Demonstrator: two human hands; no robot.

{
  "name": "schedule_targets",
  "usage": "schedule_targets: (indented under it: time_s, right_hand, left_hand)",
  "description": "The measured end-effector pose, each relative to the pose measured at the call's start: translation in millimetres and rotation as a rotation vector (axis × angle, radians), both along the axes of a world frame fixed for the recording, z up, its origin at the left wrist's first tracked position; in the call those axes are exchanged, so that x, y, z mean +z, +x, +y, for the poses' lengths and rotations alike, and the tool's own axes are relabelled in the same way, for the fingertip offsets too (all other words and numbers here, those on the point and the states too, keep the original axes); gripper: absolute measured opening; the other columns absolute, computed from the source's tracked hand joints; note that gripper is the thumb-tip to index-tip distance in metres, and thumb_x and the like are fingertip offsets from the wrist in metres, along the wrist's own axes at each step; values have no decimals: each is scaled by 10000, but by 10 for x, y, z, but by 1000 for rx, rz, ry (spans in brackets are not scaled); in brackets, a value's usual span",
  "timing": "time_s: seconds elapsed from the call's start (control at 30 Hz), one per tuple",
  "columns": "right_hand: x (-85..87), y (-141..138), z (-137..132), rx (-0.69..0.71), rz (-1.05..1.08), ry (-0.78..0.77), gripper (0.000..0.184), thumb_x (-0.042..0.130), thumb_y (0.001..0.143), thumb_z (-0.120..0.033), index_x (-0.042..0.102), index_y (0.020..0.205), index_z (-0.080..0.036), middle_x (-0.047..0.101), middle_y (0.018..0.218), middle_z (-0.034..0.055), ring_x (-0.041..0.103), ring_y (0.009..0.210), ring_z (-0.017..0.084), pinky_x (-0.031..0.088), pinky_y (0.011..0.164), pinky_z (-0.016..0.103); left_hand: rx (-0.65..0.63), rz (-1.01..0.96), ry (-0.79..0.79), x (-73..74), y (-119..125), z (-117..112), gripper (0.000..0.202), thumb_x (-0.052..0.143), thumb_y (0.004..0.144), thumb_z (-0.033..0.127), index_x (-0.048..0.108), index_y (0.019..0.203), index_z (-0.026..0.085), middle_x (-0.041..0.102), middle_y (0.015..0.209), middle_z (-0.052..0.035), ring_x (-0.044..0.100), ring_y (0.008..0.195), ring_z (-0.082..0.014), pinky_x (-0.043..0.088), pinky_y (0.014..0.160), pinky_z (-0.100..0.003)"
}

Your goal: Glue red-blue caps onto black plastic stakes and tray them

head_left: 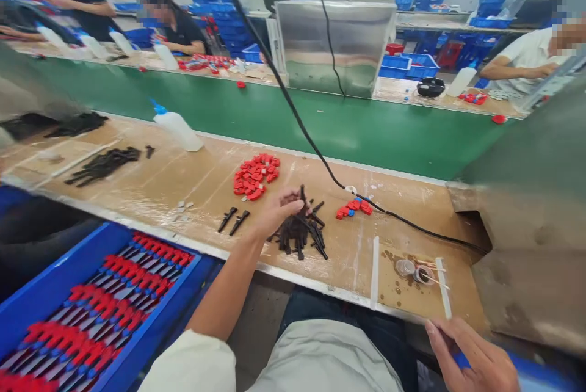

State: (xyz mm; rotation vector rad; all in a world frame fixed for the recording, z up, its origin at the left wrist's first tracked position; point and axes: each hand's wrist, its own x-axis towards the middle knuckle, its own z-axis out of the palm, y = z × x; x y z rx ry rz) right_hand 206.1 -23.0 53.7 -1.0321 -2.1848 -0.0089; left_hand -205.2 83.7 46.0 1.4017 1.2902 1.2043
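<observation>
My left hand point(284, 204) has its fingers closed round a slim black plastic part point(302, 193), held upright over a heap of similar black parts point(295, 234). Two more black parts point(232, 221) lie side by side to the left of that heap. Behind my left hand is a cluster of red plastic pieces point(256, 176). A smaller group of red and blue pieces point(354, 207) sits to the right of the heap. Low at the right, my right hand point(478, 355) hangs off the table's front edge, fingers stretched out, with nothing visible in it.
A blue crate point(103, 245) holds rows of red-and-blue-ended parts. Small cups point(423, 274) with sticks stand on a stained board point(389, 285). A black cable point(293, 105) hangs down across the table. A white bottle point(178, 129) stands behind. Other people work opposite.
</observation>
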Motion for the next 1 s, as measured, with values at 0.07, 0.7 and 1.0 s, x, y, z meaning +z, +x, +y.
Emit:
schedule_targets:
  time_s: [0.07, 0.7, 1.0]
  right_hand:
    - [82, -6, 50, -140, 0, -14, 84, 618, 990, -262, 681, 939, -242, 698, 721, -14, 634, 536, 126, 526, 577, 236]
    - [-230, 36, 498, -262, 367, -516, 318, 678, 870, -524, 816, 866, -238, 766, 857, 66, 708, 755, 200, 588, 660, 277]
    - [-211, 178, 531, -513, 519, -504, 429, 748, 777, -631, 795, 805, -205, 719, 670, 45, 675, 568, 190, 587, 580, 286]
  left_hand:
    - [-104, -403, -28, -36, 233, -250, 312, 780, 815, 423, 667, 903, 146, 708, 838, -63, 701, 788, -203, 559, 741, -311]
    - [-382, -1096, -593, -457, 1665, -467, 572, 994, 574, 427, 653, 926, 133, 680, 775, -25, 692, 668, -125, 453, 538, -174]
    - [-438, -1128, -630, -500, 1669, -437, 536, 990, 584, 413, 652, 866, 109, 678, 725, -35, 673, 609, -109, 393, 455, -150]
